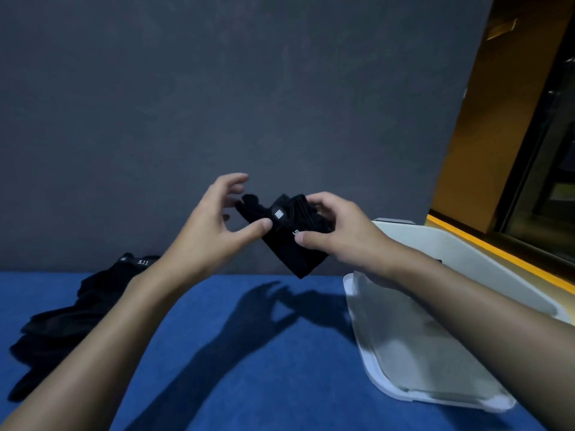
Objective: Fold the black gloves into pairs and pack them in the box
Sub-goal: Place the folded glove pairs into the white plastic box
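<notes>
Head view: a folded glove bundle held up between my two hands.

My right hand (339, 236) pinches the folded black gloves (295, 253) in the air above the blue cloth (249, 353), thumb on the front and fingers curled over the top edge. My left hand (214, 225) is spread with its fingers loosely bent and apart. Only its thumb tip touches the bundle, beside the small white logo patch. The loose black gloves (68, 309) lie heaped on the cloth at my far left, well apart from the bundle, partly under my left forearm. The white box (479, 265) sits at my right, under my right forearm, against the grey wall (217, 88).
</notes>
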`<state>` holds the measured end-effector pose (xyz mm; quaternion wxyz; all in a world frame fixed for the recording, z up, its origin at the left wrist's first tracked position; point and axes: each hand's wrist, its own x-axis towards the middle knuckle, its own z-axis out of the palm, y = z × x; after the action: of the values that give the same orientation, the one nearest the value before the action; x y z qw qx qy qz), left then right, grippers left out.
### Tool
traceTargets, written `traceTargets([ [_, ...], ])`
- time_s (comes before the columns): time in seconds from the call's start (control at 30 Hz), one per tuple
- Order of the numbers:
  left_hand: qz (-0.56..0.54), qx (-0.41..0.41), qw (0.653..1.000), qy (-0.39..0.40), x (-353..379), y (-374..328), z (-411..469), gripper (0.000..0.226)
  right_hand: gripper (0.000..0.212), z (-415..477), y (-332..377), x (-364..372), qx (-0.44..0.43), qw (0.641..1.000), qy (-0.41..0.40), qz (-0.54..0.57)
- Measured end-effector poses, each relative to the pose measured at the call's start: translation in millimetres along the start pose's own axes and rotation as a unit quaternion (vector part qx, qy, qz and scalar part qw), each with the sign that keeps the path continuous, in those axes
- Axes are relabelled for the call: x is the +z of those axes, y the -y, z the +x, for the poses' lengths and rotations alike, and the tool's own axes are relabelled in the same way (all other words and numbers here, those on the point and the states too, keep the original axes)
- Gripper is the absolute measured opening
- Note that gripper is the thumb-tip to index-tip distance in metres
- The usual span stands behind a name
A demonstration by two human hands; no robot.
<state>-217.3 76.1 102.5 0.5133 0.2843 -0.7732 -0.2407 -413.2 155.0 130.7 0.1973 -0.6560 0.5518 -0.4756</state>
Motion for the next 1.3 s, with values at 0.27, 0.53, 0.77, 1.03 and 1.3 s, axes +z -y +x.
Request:
traceTargets([
  [0.27,-0.26,-0.086,0.962,0.0,50,-51,14,0.071,0.041,-27,4,-42,-0.018,0.999,-0.032,0.03],
  [0.53,-0.309,-0.072,0.945,0.082,99,-97,37,0.063,0.059,-50,11,-113,0.012,0.999,-0.044,0.009],
  [0.77,-0.329,-0.079,0.931,0.138,146,-116,47,0.057,0.046,-61,5,-166,0.033,0.998,-0.014,-0.055],
  [1.03,-0.017,0.046,0.976,0.21,163,-75,38,0.039,0.048,-70,-22,-201,0.144,0.978,0.019,-0.15],
  [1.3,0.115,0.062,0.953,0.274,156,-36,28,0.055,0.029,-75,-49,-200,0.177,0.962,0.083,-0.192],
])
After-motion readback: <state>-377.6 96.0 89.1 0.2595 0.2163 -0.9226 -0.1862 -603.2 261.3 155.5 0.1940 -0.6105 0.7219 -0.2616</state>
